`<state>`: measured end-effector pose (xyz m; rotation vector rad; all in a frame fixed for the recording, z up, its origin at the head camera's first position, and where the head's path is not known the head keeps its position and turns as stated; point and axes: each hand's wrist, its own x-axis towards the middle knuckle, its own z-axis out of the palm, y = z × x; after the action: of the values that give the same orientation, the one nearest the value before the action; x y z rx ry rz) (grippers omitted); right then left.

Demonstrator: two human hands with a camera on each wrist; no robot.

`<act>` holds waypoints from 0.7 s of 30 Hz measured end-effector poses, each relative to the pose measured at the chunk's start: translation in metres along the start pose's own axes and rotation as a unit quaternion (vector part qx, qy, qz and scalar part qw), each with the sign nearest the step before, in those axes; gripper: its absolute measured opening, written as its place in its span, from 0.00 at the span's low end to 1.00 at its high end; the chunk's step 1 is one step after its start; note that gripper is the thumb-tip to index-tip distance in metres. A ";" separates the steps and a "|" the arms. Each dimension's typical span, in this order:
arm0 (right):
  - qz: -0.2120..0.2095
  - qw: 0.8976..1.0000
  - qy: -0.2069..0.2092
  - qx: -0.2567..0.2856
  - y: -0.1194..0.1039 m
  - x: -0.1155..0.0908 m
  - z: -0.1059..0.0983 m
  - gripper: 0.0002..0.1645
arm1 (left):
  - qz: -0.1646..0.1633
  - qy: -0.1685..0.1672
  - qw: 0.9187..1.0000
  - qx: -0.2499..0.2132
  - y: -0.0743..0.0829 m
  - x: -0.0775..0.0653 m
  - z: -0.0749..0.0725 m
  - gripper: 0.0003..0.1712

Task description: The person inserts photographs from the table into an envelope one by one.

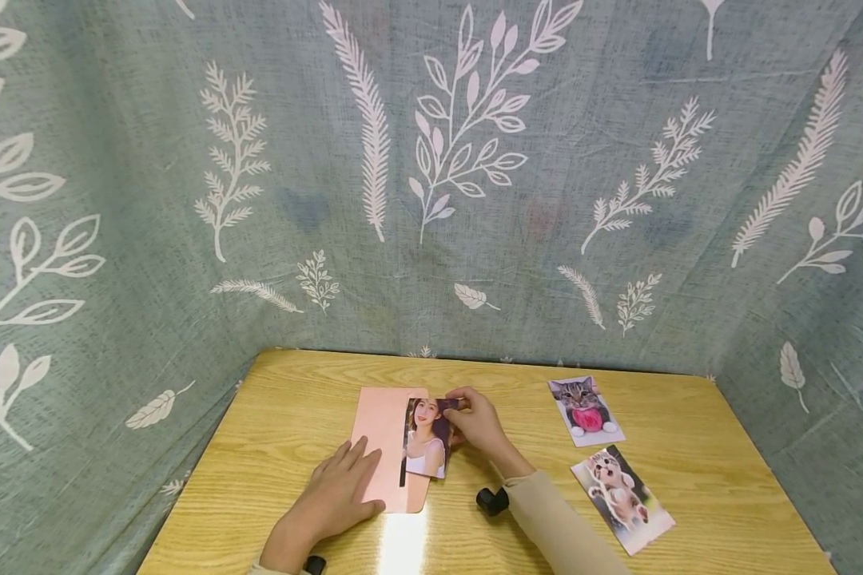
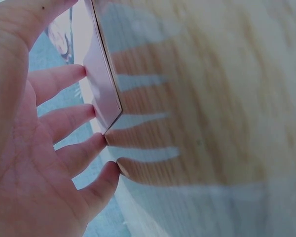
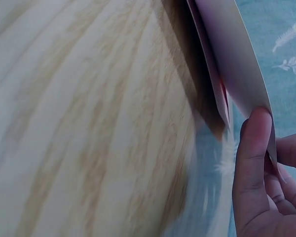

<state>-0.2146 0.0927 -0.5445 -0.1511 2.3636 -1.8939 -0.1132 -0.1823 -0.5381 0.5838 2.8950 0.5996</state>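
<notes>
A flat pink booklet-like piece with rounded corners (image 1: 384,495) lies on the wooden table. My left hand (image 1: 338,491) rests on its lower left part, fingers spread and fairly straight; in the left wrist view the fingertips touch its edge. Between thumb and fingers, my right hand (image 1: 478,423) pinches the right edge of a photo print (image 1: 427,451) showing a person in a white top. The print overlaps the right side of the pink piece, with a narrow black strip (image 1: 403,471) along its left edge. From the right wrist, the print's pale back (image 3: 237,54) shows, bent slightly and raised.
Two cat photos lie on the right of the table (image 1: 295,415): one cat with a pink round thing (image 1: 586,411), and below it a kitten standing upright (image 1: 622,499). Leaf-patterned cloth (image 1: 431,279) hangs behind the table and along both sides.
</notes>
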 end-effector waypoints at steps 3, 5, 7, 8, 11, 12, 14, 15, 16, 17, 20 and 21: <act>0.000 1.000 0.004 -0.019 0.000 0.002 0.003 0.16 | -0.001 0.000 1.000 -0.002 0.000 0.000 0.000 0.45; -0.004 0.999 0.008 -0.033 0.000 0.003 0.004 0.16 | -0.002 0.000 1.000 -0.003 0.000 -0.001 0.000 0.45; -0.007 0.999 0.011 -0.044 -0.001 0.004 0.005 0.15 | -0.003 -0.001 1.000 -0.005 0.000 -0.001 -0.001 0.45; -0.010 0.999 0.012 -0.047 -0.001 0.004 0.006 0.16 | -0.003 -0.001 1.000 -0.005 0.000 -0.001 -0.001 0.45; -0.009 0.999 0.012 -0.049 -0.002 0.003 0.006 0.16 | -0.003 -0.003 1.000 -0.005 0.000 0.000 -0.001 0.45; -0.009 0.999 0.012 -0.051 -0.002 0.003 0.006 0.16 | -0.003 -0.003 1.000 -0.006 0.000 0.000 0.000 0.45; -0.006 0.998 0.014 -0.053 -0.002 0.003 0.006 0.16 | -0.003 -0.003 1.000 -0.005 0.000 0.000 0.000 0.45; -0.005 0.998 0.014 -0.054 -0.002 0.003 0.006 0.16 | -0.004 -0.003 1.000 -0.004 0.000 0.000 0.000 0.45; -0.003 0.998 0.016 -0.058 -0.003 0.003 0.006 0.16 | -0.004 -0.003 1.000 -0.003 0.000 -0.001 0.000 0.45; -0.002 0.998 0.018 -0.060 -0.003 0.003 0.007 0.16 | -0.004 -0.003 1.000 -0.003 0.000 -0.001 0.000 0.45; 0.002 0.998 0.021 -0.063 -0.003 0.002 0.008 0.16 | -0.003 -0.004 1.000 -0.002 0.000 -0.001 0.000 0.45; 0.004 0.998 0.022 -0.063 -0.004 0.002 0.009 0.16 | -0.003 -0.004 1.000 -0.002 0.000 -0.001 0.000 0.45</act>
<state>-0.2152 0.0833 -0.5428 -0.1107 2.5081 -1.7627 -0.1124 -0.1825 -0.5377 0.5767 2.8862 0.6001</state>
